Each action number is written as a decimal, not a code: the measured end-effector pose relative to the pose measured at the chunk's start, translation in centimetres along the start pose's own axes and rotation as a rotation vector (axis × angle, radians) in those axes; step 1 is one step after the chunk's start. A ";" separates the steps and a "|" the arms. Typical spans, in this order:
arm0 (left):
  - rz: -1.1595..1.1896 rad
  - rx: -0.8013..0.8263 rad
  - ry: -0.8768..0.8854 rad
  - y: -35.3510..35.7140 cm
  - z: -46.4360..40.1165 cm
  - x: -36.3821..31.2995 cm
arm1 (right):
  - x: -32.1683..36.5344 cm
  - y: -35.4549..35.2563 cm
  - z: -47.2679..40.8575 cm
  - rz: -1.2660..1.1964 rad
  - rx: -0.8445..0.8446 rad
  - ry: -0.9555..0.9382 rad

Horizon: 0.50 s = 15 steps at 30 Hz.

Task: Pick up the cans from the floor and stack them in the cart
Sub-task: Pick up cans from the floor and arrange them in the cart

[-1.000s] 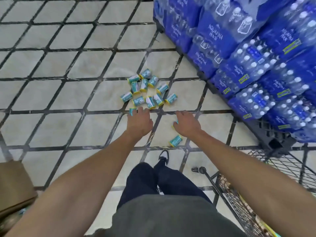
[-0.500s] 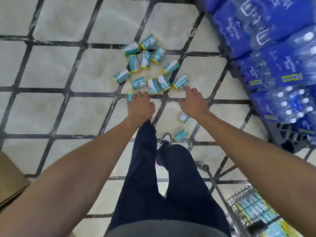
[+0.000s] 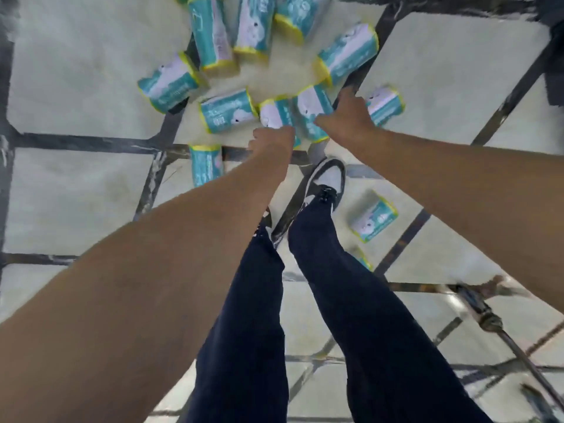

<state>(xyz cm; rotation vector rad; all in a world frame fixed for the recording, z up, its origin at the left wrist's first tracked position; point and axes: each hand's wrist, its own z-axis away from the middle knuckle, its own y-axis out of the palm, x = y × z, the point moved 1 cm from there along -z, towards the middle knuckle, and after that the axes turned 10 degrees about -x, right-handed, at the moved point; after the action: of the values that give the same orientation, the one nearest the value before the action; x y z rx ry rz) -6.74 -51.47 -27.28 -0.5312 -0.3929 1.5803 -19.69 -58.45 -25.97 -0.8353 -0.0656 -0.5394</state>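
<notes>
A pale tiled floor (image 3: 76, 87) crossed by dark diagonal bands is being viewed from above, with motion blur softening much of it. Teal cans (image 3: 210, 32) with yellow rims are lying on their sides in a loose cluster at twelve o'clock, several touching one another. At ten o'clock of the cluster a single can (image 3: 166, 82) is lying tilted, and just below the cluster, at about eleven o'clock of the frame centre, another can (image 3: 206, 164) is lying upright in the picture across a dark band. The left hand (image 3: 273, 138) is being reached to the near can (image 3: 276, 116) at the cluster's lower edge; its fingers are curled at that can, though whether it is truly being gripped cannot be told. Just to the right, the right hand (image 3: 348, 117) is being laid against a neighbouring can (image 3: 312, 112), fingers bent over it. A black-and-white shoe (image 3: 325, 184) and dark trouser legs (image 3: 351, 300) are being seen below. At three o'clock a lone can (image 3: 374, 216) is lying apart, and at five o'clock dark metal cart parts (image 3: 488, 319) are showing, blurred.
</notes>
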 end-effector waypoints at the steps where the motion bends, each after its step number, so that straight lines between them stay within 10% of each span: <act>1: -0.015 -0.033 -0.005 1.4 -1.8 -0.1 | -0.5 1.8 -1.9 0.020 0.000 0.006; 15: -0.009 -0.309 0.112 10.0 -10.3 1.0 | -3.0 10.8 -10.0 0.019 -0.158 -0.040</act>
<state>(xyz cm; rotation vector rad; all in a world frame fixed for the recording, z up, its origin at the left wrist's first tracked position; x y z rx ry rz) -9.42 -51.97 -41.44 -0.8499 -0.5578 1.4812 -18.63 -58.50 -40.98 -0.9996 -0.0523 -0.5140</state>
